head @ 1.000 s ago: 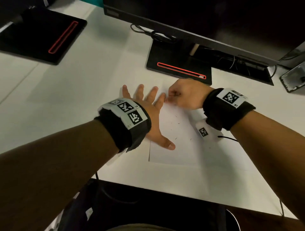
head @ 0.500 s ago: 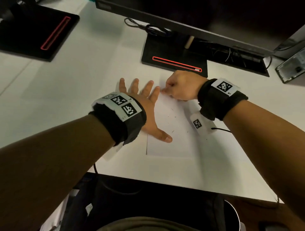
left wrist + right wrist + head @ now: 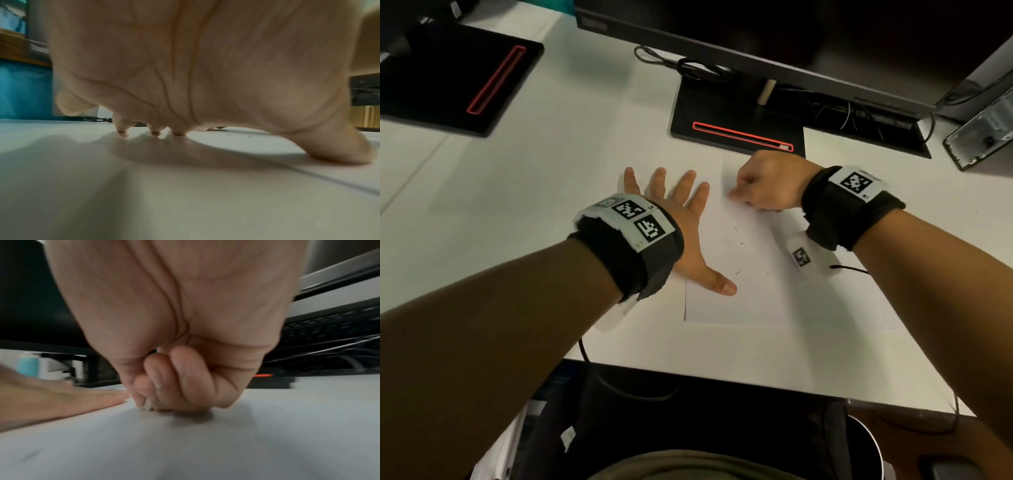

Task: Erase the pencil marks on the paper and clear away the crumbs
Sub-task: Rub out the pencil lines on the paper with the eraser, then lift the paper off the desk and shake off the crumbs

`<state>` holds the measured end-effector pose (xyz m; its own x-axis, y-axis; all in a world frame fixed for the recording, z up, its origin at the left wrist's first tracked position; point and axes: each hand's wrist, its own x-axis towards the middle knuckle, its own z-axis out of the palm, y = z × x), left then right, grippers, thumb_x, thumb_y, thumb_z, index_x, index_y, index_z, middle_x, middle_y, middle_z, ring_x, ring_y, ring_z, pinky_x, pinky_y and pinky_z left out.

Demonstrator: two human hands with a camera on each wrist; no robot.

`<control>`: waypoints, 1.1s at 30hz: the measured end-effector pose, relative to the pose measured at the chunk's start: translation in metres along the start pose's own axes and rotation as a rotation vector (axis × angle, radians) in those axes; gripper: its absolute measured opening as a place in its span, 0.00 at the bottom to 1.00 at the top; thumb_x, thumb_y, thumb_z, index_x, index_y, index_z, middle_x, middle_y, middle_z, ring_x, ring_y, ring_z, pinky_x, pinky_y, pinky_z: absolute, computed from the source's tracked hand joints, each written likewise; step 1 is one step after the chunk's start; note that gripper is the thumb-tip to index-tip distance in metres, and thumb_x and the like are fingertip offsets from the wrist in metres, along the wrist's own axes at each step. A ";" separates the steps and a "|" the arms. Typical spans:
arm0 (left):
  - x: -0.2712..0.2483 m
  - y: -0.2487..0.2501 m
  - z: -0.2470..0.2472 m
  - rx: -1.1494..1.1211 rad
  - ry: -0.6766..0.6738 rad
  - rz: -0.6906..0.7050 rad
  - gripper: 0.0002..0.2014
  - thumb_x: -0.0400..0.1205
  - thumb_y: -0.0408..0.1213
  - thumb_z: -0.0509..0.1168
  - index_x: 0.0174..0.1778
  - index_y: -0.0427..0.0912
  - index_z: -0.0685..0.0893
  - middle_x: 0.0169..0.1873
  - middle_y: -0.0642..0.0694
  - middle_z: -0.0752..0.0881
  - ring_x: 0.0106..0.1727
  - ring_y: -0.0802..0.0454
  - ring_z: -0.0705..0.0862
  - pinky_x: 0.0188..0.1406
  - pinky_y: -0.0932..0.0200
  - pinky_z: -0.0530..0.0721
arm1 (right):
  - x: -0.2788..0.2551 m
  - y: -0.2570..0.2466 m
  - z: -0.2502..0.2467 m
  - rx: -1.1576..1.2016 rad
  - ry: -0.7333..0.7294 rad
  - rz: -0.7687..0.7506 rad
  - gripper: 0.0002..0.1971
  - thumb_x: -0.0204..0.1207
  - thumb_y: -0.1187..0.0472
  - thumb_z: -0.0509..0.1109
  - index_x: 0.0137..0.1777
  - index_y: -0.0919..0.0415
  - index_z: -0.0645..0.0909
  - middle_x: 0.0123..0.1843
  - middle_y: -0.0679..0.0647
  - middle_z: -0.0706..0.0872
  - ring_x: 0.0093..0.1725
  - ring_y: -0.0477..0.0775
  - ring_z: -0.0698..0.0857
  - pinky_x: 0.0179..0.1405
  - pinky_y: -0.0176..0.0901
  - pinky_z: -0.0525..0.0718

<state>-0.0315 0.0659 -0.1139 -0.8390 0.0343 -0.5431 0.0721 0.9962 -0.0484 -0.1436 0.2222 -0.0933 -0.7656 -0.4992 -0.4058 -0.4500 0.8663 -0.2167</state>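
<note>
A white sheet of paper (image 3: 750, 291) lies on the white desk. My left hand (image 3: 681, 233) is spread flat, fingers straight, pressing the paper's left edge; its fingertips (image 3: 123, 134) and thumb touch the surface. My right hand (image 3: 763, 192) is curled at the paper's far part and pinches a small white eraser (image 3: 148, 405) whose tip presses on the paper. Dark crumbs (image 3: 738, 272) are scattered over the middle of the sheet, also seen as specks, the crumbs (image 3: 246, 137), in the left wrist view.
A monitor stand base (image 3: 736, 120) with a red-lined slot sits just beyond the paper, cables (image 3: 688, 68) behind it. Another black base (image 3: 458, 78) is far left. A grey box (image 3: 983, 137) stands far right. The desk's front edge (image 3: 722, 377) is near my body.
My right hand with the eraser has shifted slightly on the paper's far part. The left hand stays flat in the same place.
</note>
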 end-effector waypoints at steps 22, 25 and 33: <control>0.025 0.034 -0.046 -0.297 0.240 0.032 0.44 0.82 0.36 0.72 0.89 0.45 0.52 0.72 0.37 0.78 0.70 0.37 0.78 0.66 0.48 0.80 | -0.161 0.134 0.043 1.402 0.314 0.399 0.12 0.83 0.59 0.72 0.38 0.60 0.80 0.42 0.60 0.84 0.35 0.57 0.85 0.39 0.51 0.89; 0.020 0.030 -0.054 -0.486 0.359 0.157 0.23 0.82 0.32 0.69 0.74 0.46 0.79 0.65 0.45 0.83 0.61 0.45 0.82 0.54 0.57 0.79 | -0.166 0.138 0.043 1.387 0.429 0.348 0.12 0.82 0.58 0.73 0.38 0.60 0.80 0.42 0.58 0.82 0.36 0.59 0.83 0.37 0.48 0.85; -0.013 0.031 -0.070 -1.049 0.461 0.425 0.16 0.82 0.27 0.68 0.58 0.52 0.80 0.56 0.47 0.85 0.55 0.48 0.87 0.47 0.52 0.89 | -0.176 0.152 0.050 1.330 0.699 0.243 0.09 0.80 0.60 0.76 0.37 0.59 0.87 0.47 0.61 0.79 0.50 0.58 0.77 0.54 0.53 0.78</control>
<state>-0.0564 0.1024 -0.0495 -0.9826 0.1854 0.0074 0.0957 0.4725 0.8761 -0.0543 0.4422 -0.0995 -0.9868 0.0763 -0.1429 0.1514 0.1208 -0.9811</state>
